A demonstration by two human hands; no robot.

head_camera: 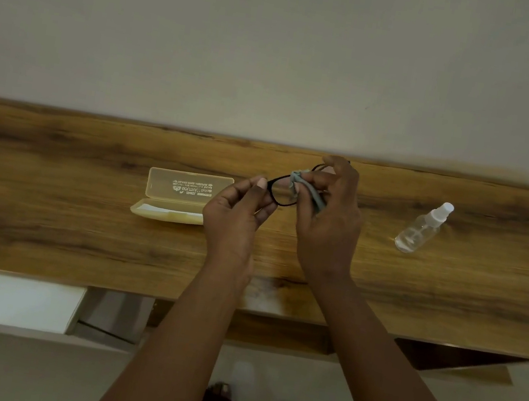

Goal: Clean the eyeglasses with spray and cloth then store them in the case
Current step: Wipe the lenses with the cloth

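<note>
Both bare forearms stretched forward, side by side, hands raised. Left hand (237, 211) with fingers curled, thumb and forefinger pinched together at the tips. Right hand (330, 211) just beside, a little higher, fingers bent inward and also pinching.

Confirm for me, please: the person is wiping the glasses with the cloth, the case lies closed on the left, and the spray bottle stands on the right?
Not quite: the head view shows the case lying open, lid raised. The rest holds: glasses, cloth, spray bottle.
</note>
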